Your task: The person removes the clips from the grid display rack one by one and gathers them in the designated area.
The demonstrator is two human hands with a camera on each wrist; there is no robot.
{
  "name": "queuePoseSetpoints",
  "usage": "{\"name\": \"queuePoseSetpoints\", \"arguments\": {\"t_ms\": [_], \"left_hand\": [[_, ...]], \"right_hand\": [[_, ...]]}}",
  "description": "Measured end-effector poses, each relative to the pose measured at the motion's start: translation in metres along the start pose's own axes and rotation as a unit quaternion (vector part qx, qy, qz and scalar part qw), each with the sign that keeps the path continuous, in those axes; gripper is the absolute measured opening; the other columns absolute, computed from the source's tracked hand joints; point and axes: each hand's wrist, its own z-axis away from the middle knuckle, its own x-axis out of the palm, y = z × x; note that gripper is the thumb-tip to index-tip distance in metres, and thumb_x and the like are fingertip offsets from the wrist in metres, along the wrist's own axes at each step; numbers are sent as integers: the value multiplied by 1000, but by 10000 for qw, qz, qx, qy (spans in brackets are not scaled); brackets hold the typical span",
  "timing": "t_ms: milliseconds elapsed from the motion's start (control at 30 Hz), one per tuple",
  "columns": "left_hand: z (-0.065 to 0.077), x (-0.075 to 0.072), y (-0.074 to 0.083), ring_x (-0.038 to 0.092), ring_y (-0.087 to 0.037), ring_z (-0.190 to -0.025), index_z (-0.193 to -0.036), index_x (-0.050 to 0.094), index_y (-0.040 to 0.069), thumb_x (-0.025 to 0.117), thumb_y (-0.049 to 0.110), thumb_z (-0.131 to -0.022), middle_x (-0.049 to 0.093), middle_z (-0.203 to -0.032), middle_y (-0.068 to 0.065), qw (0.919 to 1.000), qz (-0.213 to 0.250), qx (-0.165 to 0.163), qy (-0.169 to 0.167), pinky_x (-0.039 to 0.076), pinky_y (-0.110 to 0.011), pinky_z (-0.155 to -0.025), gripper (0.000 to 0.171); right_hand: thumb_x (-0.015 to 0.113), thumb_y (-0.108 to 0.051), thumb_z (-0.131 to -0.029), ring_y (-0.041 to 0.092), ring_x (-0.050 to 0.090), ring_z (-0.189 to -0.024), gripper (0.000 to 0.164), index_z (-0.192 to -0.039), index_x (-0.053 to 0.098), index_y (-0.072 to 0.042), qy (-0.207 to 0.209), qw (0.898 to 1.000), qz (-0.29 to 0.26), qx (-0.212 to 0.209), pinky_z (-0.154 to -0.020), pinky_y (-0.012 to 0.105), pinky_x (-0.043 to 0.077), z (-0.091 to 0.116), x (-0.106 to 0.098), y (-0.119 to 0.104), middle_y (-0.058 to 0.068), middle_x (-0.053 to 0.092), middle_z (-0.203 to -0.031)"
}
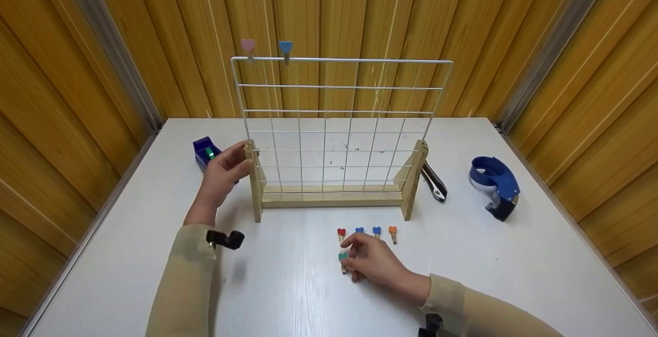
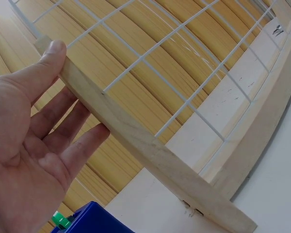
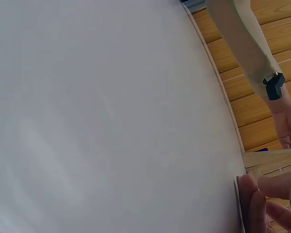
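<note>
My left hand (image 1: 222, 175) grips the left wooden upright (image 2: 136, 131) of a white wire grid rack (image 1: 351, 111), thumb on one face and fingers on the other. Just left of the small teal-topped clothespin (image 1: 343, 257) on the table, or over its edge, are the fingertips of my right hand (image 1: 378, 261). Its index finger and thumb are bent and apart; I see no clothespin pinched between them. Beyond lies a row of heart clothespins: red (image 1: 341, 232), blue (image 1: 377, 230), another blue one partly hidden, and orange (image 1: 393, 231). Pink (image 1: 248, 45) and blue heart clothespins sit on the rack's top wire.
A blue tape dispenser (image 1: 201, 147) stands behind my left hand. Right of the rack lie a black-handled tool (image 1: 435, 183) and a blue packing-tape gun (image 1: 496, 180). Wood-patterned panels (image 1: 334, 13) wall in the white table (image 1: 288, 275).
</note>
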Motion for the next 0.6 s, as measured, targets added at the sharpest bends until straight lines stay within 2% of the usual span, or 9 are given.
{"name": "queuePoseSetpoints", "arguments": {"t_ms": [133, 267, 333, 433, 600], "left_hand": [[0, 0, 1, 64, -6, -120, -153, 50, 18, 69, 23, -100, 60, -146, -12, 9999, -58, -101, 29, 57, -20, -97, 57], [0, 0, 0, 63, -8, -121, -153, 51, 20, 71, 29, -99, 60, -146, -11, 9999, -96, -98, 47, 57, -21, -98, 58], [0, 0, 0, 64, -9, -122, -152, 51, 21, 72, 31, -97, 61, -145, -10, 9999, -83, -89, 44, 57, -22, -98, 59], [0, 0, 0, 63, -12, -124, -151, 52, 23, 73, 33, -96, 62, -145, -8, 9999, -86, -120, 43, 57, -22, -99, 60], [-1, -1, 0, 60, -19, -131, -153, 51, 24, 72, 33, -97, 59, -148, -10, 9996, -132, -220, 74, 56, -24, -101, 60]], "right_hand": [[76, -13, -92, 12, 64, -54, 29, -118, 66, -6, 196, 9998, 47, -79, -51, 25, 56, 0, -5, -7, 4, 62, -91], [75, -10, -92, 14, 66, -56, 31, -120, 65, -1, 361, 9990, -116, -232, -58, 31, 60, -3, -12, -20, 9, 61, -96], [75, -10, -92, 15, 68, -59, 32, -120, 64, -1, 421, 9985, -119, -320, -59, 31, 61, -4, -16, -28, 10, 63, -98], [76, -12, -92, 16, 70, -63, 30, -119, 66, -3, 509, 9976, -36, -461, -61, 27, 59, -7, -22, -42, 11, 65, -101], [75, -12, -93, 23, 73, -75, 29, -120, 67, -9, 611, 9945, 43, -845, -64, 29, 60, -12, -34, -71, 19, 66, -109]]}}
